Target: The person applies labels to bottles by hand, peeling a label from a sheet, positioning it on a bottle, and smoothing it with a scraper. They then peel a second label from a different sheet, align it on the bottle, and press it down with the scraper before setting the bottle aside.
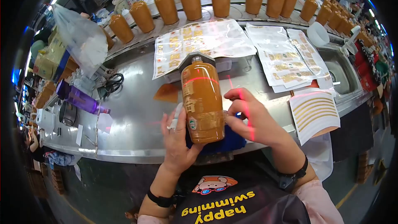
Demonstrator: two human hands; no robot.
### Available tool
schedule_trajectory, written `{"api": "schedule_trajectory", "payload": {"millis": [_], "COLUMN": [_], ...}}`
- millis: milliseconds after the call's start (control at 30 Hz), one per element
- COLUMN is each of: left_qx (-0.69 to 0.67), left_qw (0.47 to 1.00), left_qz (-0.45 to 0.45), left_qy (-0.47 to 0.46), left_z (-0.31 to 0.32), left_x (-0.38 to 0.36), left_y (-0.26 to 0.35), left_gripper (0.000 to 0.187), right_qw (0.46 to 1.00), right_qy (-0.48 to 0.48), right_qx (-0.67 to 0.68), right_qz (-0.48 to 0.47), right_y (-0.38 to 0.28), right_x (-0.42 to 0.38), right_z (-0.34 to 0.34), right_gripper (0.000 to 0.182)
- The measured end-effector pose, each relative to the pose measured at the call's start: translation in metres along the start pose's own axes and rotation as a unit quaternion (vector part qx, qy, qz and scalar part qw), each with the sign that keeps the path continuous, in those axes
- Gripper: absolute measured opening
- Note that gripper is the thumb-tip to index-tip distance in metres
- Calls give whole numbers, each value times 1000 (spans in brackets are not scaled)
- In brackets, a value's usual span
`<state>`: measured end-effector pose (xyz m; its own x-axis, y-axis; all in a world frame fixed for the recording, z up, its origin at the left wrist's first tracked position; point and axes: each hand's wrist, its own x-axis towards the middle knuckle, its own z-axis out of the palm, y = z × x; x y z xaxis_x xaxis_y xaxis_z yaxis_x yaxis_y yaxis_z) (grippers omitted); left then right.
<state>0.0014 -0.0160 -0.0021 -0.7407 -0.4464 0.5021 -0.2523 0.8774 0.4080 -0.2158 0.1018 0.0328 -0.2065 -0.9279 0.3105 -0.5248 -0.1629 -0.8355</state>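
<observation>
A glossy brown bottle (205, 95) with gold characters and a small green round mark lies tilted in front of me, its neck pointing away. Red laser lines cross it. My left hand (177, 145) grips the bottle's lower left side and base, with white wrapping on a finger. At the lower right side is my right hand (253, 118), fingers curled and thumb and fingertip pinched against the bottle's edge. Whatever sits in that pinch is too small to make out. The neck rests at a dark angular holder (199, 58). Under the bottle shows blue cloth (234, 142).
Decal sheets (207, 41) lie behind the bottle, with more decal sheets (282, 54) to the right. A sheet of gold strips (315, 112) overhangs the front edge. Several brown bottles (190, 2) line the conveyor. A purple bottle (81, 98) lies left; a sink (342, 72) is right.
</observation>
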Motion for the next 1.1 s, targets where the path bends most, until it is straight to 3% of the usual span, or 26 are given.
{"api": "schedule_trajectory", "payload": {"millis": [133, 267, 300, 433, 533, 567, 833, 1100], "left_qx": [120, 39, 34, -22, -50, -57, -73, -6], "left_qw": [991, 998, 998, 999, 998, 998, 996, 997], "left_qz": [64, 45, 40, 7, -8, -9, -16, 21], "left_qy": [8, 37, 40, 33, 30, 35, 51, 70], "left_z": [-20, -5, 0, 4, 11, 11, 13, 4], "left_x": [11, 11, 9, 4, -3, -1, -1, 2], "left_y": [11, 5, 2, 1, -5, -5, -5, 1], "left_gripper": [87, 95, 97, 103, 101, 101, 99, 95], "right_qw": [999, 999, 999, 996, 981, 987, 997, 999], "right_qy": [-8, -22, -41, -34, -2, -70, -12, -35], "right_qx": [38, 17, 28, -68, -194, -118, -53, -18], "right_qz": [-5, -46, -12, 51, -5, 89, 55, 3], "right_y": [-11, -22, -30, -42, 9, 8, 11, -54], "right_x": [1, 3, 3, 6, 2, 1, 1, 15], "right_z": [-12, -24, -30, -33, -8, -9, -2, -33], "right_gripper": [8, 5, 7, 17, 20, 22, 5, 3]}}
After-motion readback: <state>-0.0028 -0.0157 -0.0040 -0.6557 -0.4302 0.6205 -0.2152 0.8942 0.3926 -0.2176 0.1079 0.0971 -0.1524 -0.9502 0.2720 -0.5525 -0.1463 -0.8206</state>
